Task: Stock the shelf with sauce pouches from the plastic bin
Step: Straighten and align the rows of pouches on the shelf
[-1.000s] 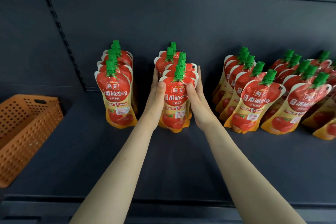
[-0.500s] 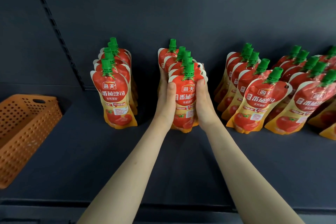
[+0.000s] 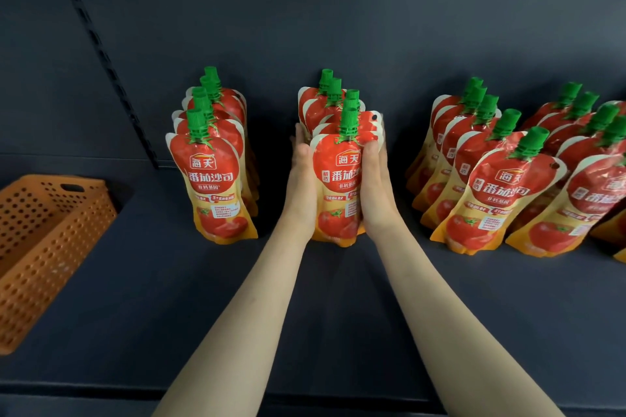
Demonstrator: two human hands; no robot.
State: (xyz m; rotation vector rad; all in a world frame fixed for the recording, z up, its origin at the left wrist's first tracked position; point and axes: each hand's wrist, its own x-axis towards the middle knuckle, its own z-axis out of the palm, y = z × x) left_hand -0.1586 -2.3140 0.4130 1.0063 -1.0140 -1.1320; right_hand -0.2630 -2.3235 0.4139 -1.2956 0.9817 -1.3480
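Head view: both hands, left (image 3: 301,176) and right (image 3: 376,186), are flat-squeezing soft, slumping middle pouch row (image 3: 338,159) beside bin (image 3: 50,230); grip flanks.

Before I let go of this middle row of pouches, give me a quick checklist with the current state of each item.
1. Both hands on the row: left hand and right hand press the sides of the middle row. Ok.
2. Front pouch upright, label forward: ok.
3. Back pouches in line: rear caps sit left of the front ones. Not ok.
4. Gap to the left row and the right rows: ok.
5. Orange bin emptied: visible part bare, rest out of frame. Cannot tell.
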